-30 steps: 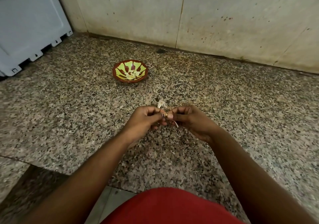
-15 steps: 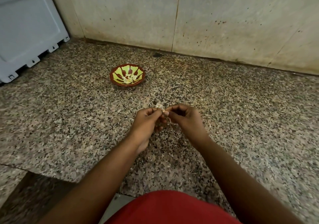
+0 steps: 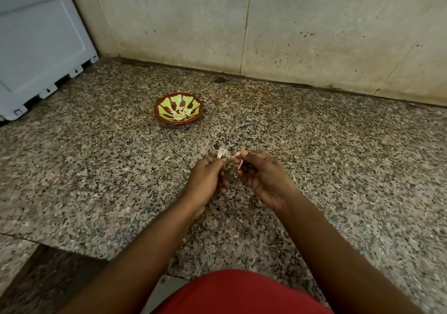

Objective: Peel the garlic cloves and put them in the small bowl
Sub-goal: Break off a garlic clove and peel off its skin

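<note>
A small red and green bowl (image 3: 179, 110) stands on the granite counter (image 3: 96, 163) and holds several peeled garlic cloves (image 3: 180, 114). Nearer to me, my left hand (image 3: 208, 180) pinches a garlic clove (image 3: 221, 153) at its fingertips, with pale skin sticking up from it. My right hand (image 3: 263, 180) is a short gap to the right and pinches a strip of garlic skin (image 3: 238, 160). Both hands hover just above the counter, below and right of the bowl.
A grey plastic crate (image 3: 36, 47) leans at the far left on the counter. A stained wall (image 3: 290, 35) closes off the back. The counter's front edge (image 3: 72, 248) runs across the lower left, and my red clothing (image 3: 242, 294) shows at the bottom.
My hands, which met over the clove, have drawn slightly apart, and the right one has pulled a strip of skin away. The camera has tilted, so the bowl sits lower in view.
</note>
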